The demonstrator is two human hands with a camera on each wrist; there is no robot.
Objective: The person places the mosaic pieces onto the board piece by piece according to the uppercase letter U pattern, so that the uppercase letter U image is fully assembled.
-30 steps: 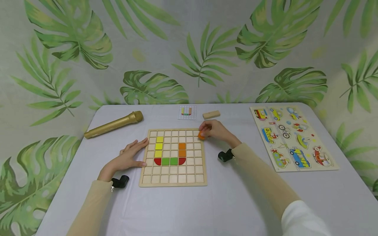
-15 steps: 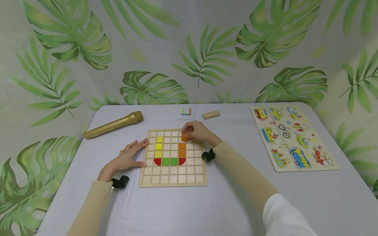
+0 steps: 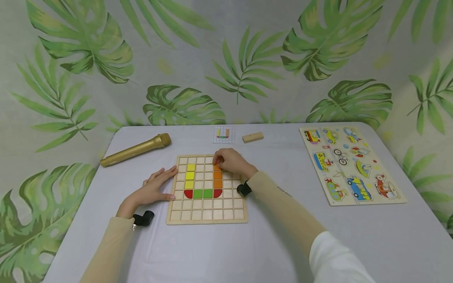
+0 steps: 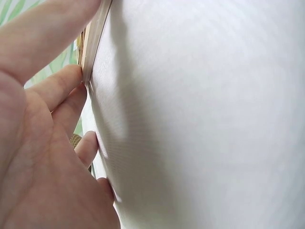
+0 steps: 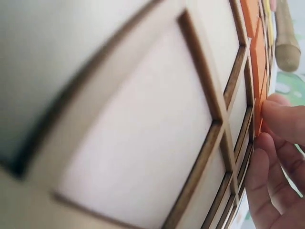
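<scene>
A wooden grid board (image 3: 207,221) lies in front of me in the head view. A U of tiles sits in its cells: yellow tiles (image 3: 190,175) at left, red rounded corners (image 3: 188,194), green tiles (image 3: 203,193) along the bottom, orange tiles (image 3: 217,180) at right. With thumb and fingertips, my right hand (image 3: 231,162) pinches the topmost orange tile (image 3: 217,168) at its cell. The right wrist view shows the thumb against an orange tile (image 5: 259,107). My left hand (image 3: 150,189) rests with spread fingers against the board's left edge, also seen in the left wrist view.
Behind the board lie a pattern card (image 3: 224,135) with a coloured U and a small wooden block (image 3: 253,137). A gold microphone (image 3: 136,149) is at the back left. On the right lies a picture puzzle board (image 3: 348,167) of vehicles.
My right hand has moved left from the board's upper right corner, carrying the orange tile to the cell above the other orange ones. My left hand has stayed at the board's edge.
</scene>
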